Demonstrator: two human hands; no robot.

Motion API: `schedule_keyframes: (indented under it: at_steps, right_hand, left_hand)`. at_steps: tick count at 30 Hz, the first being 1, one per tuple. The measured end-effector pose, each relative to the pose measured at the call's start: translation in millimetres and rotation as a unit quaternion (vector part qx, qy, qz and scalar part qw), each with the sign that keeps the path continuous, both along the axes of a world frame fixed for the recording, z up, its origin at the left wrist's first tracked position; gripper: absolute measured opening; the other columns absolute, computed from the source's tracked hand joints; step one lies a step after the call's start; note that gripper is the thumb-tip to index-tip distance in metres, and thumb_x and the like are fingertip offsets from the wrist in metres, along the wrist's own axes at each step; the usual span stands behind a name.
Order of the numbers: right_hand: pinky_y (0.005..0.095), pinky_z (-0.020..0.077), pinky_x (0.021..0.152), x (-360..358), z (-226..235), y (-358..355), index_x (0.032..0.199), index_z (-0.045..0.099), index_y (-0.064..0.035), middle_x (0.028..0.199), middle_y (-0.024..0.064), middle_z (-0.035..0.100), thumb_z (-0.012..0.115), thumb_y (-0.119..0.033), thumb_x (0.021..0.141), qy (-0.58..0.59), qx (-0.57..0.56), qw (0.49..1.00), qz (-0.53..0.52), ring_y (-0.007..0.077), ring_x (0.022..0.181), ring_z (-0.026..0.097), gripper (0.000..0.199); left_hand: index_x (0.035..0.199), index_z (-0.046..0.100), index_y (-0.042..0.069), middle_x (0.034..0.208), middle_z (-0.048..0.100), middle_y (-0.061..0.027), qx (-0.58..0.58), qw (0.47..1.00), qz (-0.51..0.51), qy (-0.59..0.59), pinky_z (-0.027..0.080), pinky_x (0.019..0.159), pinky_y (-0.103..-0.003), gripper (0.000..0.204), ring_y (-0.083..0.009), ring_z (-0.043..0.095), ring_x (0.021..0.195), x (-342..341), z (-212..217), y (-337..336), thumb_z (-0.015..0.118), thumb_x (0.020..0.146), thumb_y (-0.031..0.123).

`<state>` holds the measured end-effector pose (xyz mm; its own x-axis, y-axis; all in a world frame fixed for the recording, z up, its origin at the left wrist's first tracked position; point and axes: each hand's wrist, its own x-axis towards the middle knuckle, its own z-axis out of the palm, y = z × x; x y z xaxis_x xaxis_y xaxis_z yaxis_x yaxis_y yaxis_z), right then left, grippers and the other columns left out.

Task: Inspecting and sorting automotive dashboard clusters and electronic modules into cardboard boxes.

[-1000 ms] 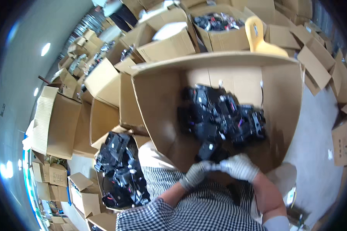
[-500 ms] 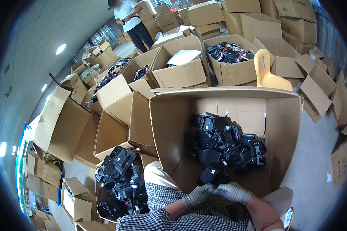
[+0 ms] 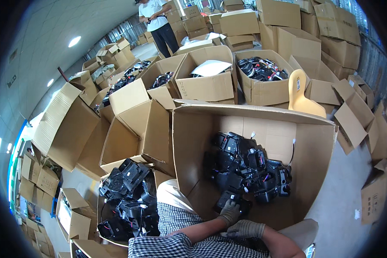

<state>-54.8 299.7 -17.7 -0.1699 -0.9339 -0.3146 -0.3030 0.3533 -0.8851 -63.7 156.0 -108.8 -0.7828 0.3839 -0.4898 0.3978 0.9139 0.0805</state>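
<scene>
Open cardboard boxes (image 3: 206,84) are stacked all around. A tan plastic chair (image 3: 303,96) is seen behind. Black parts (image 3: 127,200) are heaped in a lower-left carton. A person in a white shirt (image 3: 157,19) is glimpsed far off, possibly holding something.

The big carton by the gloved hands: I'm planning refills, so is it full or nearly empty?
Partly filled. The big carton stands open, black parts heaped on its bottom, bare cardboard walls showing above them.

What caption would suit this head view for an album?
Gloved left hand touches a black plastic part in a large cardboard box; right hand beside it.
</scene>
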Motion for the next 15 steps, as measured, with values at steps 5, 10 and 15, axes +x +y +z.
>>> schedule_keyframes:
  at_steps: [5, 10, 15]
  right_hand:
    - [0.0357, 0.047, 0.089, -1.9, -7.7, -3.8, 0.11, 0.068, -0.0158, 0.104, 0.0081, 0.068, 0.049, -0.043, 0.093, 0.042, -0.002, 0.999, 0.027, 0.0246, 0.096, 0.063, 0.037]
    - [0.0356, 0.0472, 0.089, -0.2, -13.9, -1.4, 0.114, 0.066, -0.0155, 0.106, 0.0085, 0.068, 0.049, -0.04, 0.094, 0.043, -0.01, 0.998, 0.051, 0.0248, 0.095, 0.063, 0.036]
    - [0.0354, 0.0468, 0.089, 2.0, -15.6, 3.7, 0.111, 0.067, -0.015, 0.105, 0.0083, 0.068, 0.05, -0.037, 0.095, 0.036, -0.068, 0.997, 0.012, 0.0244, 0.095, 0.064, 0.033]
  left_hand:
    - [0.102, 0.069, 0.008, 0.111, 0.06, -0.0133, 0.054, 0.984, -0.077, 0.15, 0.036, 0.096, -0.051, 0.032, -0.0309, 0.053, 0.112, -2.5, -40.9, 11.0, 0.051, 0.084, 0.029]
    - [0.099, 0.069, 0.008, 0.108, 0.062, -0.0161, 0.068, 0.994, 0.063, 0.058, 0.041, 0.095, -0.048, 0.03, -0.0318, 0.058, 0.106, -24.3, 10.6, 29.0, 0.049, 0.085, 0.026]
    - [0.099, 0.068, 0.007, 0.107, 0.063, -0.0176, 0.1, 0.982, 0.161, 0.006, 0.044, 0.091, -0.045, 0.03, -0.0318, 0.06, 0.102, -39.1, 29.4, 18.6, 0.049, 0.087, 0.028]
